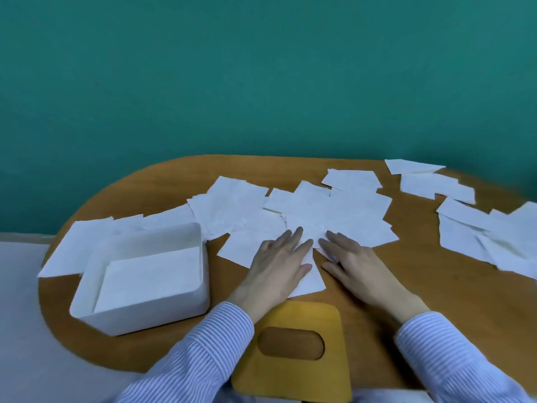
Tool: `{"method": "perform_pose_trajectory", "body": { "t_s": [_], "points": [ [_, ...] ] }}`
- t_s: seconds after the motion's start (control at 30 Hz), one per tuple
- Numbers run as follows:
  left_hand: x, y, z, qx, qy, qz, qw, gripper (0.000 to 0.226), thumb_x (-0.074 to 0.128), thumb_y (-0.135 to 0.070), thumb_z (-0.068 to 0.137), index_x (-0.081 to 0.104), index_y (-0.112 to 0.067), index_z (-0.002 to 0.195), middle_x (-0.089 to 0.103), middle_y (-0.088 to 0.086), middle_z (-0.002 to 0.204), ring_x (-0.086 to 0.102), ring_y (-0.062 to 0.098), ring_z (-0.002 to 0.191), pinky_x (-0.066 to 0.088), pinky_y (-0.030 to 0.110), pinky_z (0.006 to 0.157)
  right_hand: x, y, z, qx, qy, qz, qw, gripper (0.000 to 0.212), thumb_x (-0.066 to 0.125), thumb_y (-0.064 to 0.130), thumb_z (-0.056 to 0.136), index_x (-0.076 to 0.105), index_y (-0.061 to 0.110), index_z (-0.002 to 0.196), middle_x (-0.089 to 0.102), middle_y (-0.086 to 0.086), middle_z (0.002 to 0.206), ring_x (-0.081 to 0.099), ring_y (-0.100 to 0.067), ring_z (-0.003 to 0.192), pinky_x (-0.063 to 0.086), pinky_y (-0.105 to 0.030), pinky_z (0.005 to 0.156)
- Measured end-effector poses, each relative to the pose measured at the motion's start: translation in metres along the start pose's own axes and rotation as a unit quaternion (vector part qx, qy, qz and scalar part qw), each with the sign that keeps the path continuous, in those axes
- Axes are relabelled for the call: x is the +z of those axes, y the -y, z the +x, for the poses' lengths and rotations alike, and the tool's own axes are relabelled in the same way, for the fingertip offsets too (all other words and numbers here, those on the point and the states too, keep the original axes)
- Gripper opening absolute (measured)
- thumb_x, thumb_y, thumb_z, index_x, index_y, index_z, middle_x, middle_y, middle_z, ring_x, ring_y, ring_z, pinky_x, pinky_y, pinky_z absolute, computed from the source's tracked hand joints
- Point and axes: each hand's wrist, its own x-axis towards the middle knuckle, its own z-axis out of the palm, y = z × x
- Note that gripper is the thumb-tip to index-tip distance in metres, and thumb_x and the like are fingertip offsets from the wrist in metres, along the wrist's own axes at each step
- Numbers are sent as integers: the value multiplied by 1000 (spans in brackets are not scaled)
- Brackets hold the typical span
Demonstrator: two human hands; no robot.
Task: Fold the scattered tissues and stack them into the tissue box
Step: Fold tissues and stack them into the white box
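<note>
Two striped sleeves [200, 353] reach in from the near edge, either side of a yellow wooden lid [293, 382] with an oval slot. Just beyond, the left hand [279, 266] and right hand [354, 266] lie flat with straight fingers, pressing a white tissue [312, 282] onto the wooden worktop [436, 283]. Left of them stands the white tissue box [139, 318], tissues lying inside. Farther back, scattered tissues [319, 207] overlap across the worktop before a teal wall [261, 68].
</note>
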Motion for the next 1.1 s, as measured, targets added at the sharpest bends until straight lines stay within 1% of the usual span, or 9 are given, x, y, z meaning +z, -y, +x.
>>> {"method": "perform_pose_trajectory", "body": {
  "t_s": [0.1, 0.2, 0.3, 0.4, 0.47, 0.57, 0.73, 0.93, 1.1],
  "points": [
    [10, 0, 2, 20, 18, 12, 1000, 56, 29, -47, 108, 17, -27, 160, 5, -2, 169, 4, 20, 155, 18, 42, 120, 2, -5, -4, 23, 28, -7, 999, 55, 39, 48, 102, 34, 24, 151, 26, 3, 161, 27, -18, 147, 33, -37, 112],
    [11, 1, -4, 30, 6, 9, 999, 54, 25, -50, 108, 25, -28, 157, 12, -4, 168, 6, 17, 154, 16, 40, 119, -8, 2, -12, 18, 23, -13, 999, 50, 39, 50, 101, 45, 24, 143, 37, 4, 156, 46, -22, 131, 40, -37, 103],
    [6, 6, -12, 27, 0, -27, 999, 51, 25, -52, 107, 39, -31, 151, 22, -10, 165, 12, 11, 153, 16, 35, 119, -15, 16, -28, 0, 33, 4, 999, 46, 41, 50, 101, 50, 23, 137, 44, 4, 151, 52, -22, 122, 41, -36, 100],
    [4, 11, -12, 41, -23, -25, 999, 44, 32, -50, 107, 51, -31, 141, 35, -11, 159, 23, 11, 150, 19, 33, 117, -17, 20, -43, -21, 44, 47, 998, 51, 43, 49, 101, 41, 27, 146, 36, 8, 156, 40, -14, 135, 30, -26, 110],
    [3, 8, -4, 69, -58, -30, 995, 37, 39, -47, 105, 60, -30, 131, 51, -11, 147, 39, 12, 140, 26, 31, 110, -22, 9, -51, -23, 13, 77, 997, 48, 47, 46, 100, 44, 30, 146, 37, 14, 154, 36, -7, 138, 26, -20, 111],
    [1, -5, 14, 120, -93, -48, 987, 28, 49, -42, 103, 66, -29, 121, 62, -11, 123, 53, 11, 115, 35, 29, 95, -29, -30, -60, -14, -41, 41, 998, 36, 51, 42, 100, 56, 34, 135, 52, 18, 140, 45, -4, 130, 36, -22, 105],
    [8, -27, 35, 169, -44, -72, 982, 32, 51, -47, 101, 67, -28, 121, 63, -13, 121, 53, 9, 110, 35, 26, 89, -27, -86, -72, 24, -20, 20, 999, 35, 48, 53, 97, 55, 41, 129, 51, 24, 135, 48, -1, 123, 38, -21, 100],
    [15, -29, 31, 156, -54, -91, 982, 28, 51, -43, 102, 73, -28, 111, 65, -16, 113, 56, 7, 102, 42, 27, 82, -19, -80, -76, -27, -80, -2, 996, 18, 49, 37, 101, 64, 30, 107, 60, 14, 112, 55, -9, 99, 46, -26, 83],
    [14, -33, 23, 148, -78, -92, 982, 28, 48, -43, 102, 72, -29, 100, 68, -16, 102, 60, 6, 91, 41, 25, 73, -14, -70, -85, -60, -124, -9, 990, 20, 46, 31, 104, 64, 23, 102, 63, 9, 101, 58, -13, 87, 48, -30, 74]
  ]
}}
